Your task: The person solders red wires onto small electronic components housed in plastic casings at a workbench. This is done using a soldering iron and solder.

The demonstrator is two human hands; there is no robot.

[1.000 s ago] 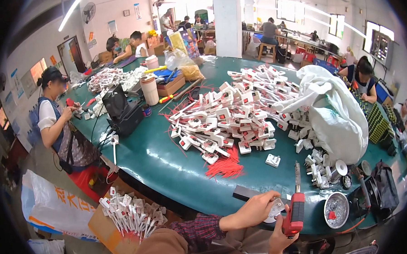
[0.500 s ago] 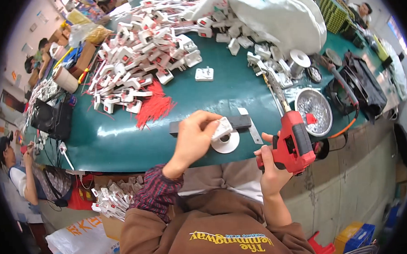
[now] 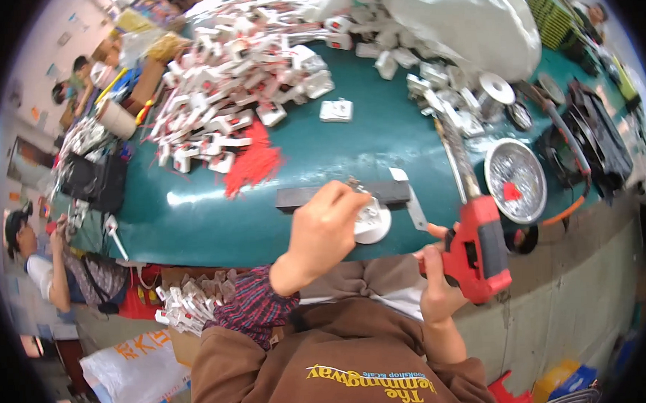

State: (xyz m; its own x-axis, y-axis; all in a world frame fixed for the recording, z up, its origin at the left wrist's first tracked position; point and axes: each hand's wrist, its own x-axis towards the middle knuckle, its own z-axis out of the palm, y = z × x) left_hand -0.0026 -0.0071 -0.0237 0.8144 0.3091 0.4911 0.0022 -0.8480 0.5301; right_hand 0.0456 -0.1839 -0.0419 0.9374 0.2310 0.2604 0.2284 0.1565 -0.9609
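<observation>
1. Low in the frame, the right hand is wrapped around the grip of a red power screwdriver, fingers curled tight on it; its long bit points up toward the upper right.
2. Just left of centre, the left hand presses down on a white round fitting at the near edge of the green table, fingers bent together over the top of it.
3. The fitting touches a dark flat bar lying crosswise just behind it.
4. Right of centre sits a shiny metal bowl holding a small red piece.
5. Further up, a red bundle of ties lies beside a big heap of white parts.
6. At the upper right a white plastic bag slumps on the table.
</observation>
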